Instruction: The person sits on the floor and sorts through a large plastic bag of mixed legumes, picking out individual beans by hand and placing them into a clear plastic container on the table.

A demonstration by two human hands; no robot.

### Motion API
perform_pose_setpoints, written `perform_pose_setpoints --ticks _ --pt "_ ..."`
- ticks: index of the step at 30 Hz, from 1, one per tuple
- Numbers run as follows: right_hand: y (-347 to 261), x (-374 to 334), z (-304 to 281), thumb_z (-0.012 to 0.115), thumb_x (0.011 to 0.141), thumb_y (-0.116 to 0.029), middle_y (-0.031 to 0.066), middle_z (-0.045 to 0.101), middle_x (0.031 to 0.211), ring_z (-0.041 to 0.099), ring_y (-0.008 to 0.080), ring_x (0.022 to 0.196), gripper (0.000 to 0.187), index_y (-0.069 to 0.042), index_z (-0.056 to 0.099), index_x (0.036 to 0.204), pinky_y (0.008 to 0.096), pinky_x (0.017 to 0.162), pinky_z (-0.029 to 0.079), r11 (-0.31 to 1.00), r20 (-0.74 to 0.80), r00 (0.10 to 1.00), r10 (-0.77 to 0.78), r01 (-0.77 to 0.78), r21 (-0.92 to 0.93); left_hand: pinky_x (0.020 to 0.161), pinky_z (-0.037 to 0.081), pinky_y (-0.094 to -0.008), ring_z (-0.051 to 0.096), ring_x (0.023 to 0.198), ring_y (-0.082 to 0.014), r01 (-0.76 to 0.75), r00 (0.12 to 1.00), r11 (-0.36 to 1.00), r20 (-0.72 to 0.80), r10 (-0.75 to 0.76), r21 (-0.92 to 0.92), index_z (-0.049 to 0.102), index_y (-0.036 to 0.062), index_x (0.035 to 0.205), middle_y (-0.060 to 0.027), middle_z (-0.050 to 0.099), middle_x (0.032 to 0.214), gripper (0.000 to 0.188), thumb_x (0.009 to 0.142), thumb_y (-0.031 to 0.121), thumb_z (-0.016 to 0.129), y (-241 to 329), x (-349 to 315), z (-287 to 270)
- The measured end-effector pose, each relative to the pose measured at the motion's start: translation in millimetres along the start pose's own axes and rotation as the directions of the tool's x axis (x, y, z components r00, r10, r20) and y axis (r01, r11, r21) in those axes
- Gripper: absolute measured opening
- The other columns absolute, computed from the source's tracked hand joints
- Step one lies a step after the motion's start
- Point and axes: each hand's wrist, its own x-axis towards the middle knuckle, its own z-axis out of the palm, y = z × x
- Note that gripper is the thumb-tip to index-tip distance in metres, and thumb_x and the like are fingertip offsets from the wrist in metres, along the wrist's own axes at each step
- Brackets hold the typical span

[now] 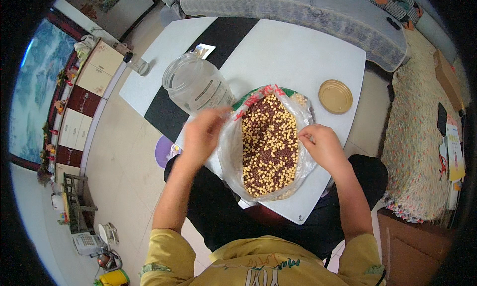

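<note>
A clear plastic bag (229, 161) with red print stands wide open at the table's near edge, holding a mix of yellow beans and dark reddish-brown grains (271, 146). My right hand (322, 144) pinches the bag's right rim between thumb and fingers. Over the bag's left rim is my left hand (202, 134), smeared by motion; whether its fingers grip the plastic cannot be made out. Just beyond that hand a clear, lidless jar (198, 84) leans with its mouth toward the upper left, its base near the bag. A gold round lid (335, 96) lies to the right.
The white table (288, 42) has a black stripe and bears a small glass bottle (136, 63) at its far left and a small packet (202, 50) behind the jar. A purple bin (163, 151) stands by the left edge. A grey sofa (278, 7) runs along the back.
</note>
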Motion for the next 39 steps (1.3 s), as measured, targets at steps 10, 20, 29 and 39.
perform_pose_setpoints --ticks 10,20,29,39 --pt "-4.9 1.9 0.5 0.064 0.079 -0.008 0.0146 0.064 0.080 0.062 0.0267 0.068 0.011 0.000 0.065 0.087 0.0343 0.063 0.048 1.000 0.006 1.000 -0.016 0.016 -0.007 0.077 0.048 -0.0406 0.061 0.088 -0.0346 0.163 0.834 0.984 0.524 -0.172 0.064 0.063 0.0039 0.101 -0.0168 0.064 0.097 0.027 0.079 0.018 0.065 -0.3 -44.5 76.7" --pt "-4.6 1.4 0.4 0.064 0.079 -0.007 0.0142 0.064 0.080 0.061 0.0258 0.067 0.010 0.000 0.065 0.086 0.0335 0.062 0.048 1.000 0.020 1.000 0.001 -0.002 0.021 0.069 0.048 -0.0380 0.060 0.078 -0.0317 0.138 0.891 0.987 0.445 -0.089 -0.080 0.063 0.0030 0.085 -0.0140 0.061 0.083 0.011 0.077 0.010 0.066 0.8 -53.4 66.4" --pt "-6.0 0.8 1.5 0.064 0.079 -0.007 0.0142 0.063 0.079 0.061 0.0257 0.067 0.011 0.000 0.065 0.087 0.0333 0.062 0.048 1.000 0.024 1.000 -0.002 0.001 0.027 0.070 0.048 -0.0370 0.059 0.080 -0.0326 0.151 0.880 0.984 0.466 -0.090 -0.096 0.064 0.0014 0.089 -0.0143 0.059 0.088 0.014 0.077 0.007 0.066 -7.6 -65.9 57.8" --pt "-7.0 1.5 1.7 0.064 0.078 -0.006 0.0140 0.064 0.080 0.061 0.0253 0.067 0.011 0.000 0.065 0.087 0.0329 0.062 0.048 0.999 0.030 0.999 0.011 -0.012 0.031 0.072 0.049 -0.0381 0.061 0.083 -0.0327 0.197 0.828 0.973 0.510 -0.233 0.125 0.066 0.0032 0.094 -0.0146 0.062 0.089 0.020 0.076 0.012 0.067 6.8 -74.0 53.7"
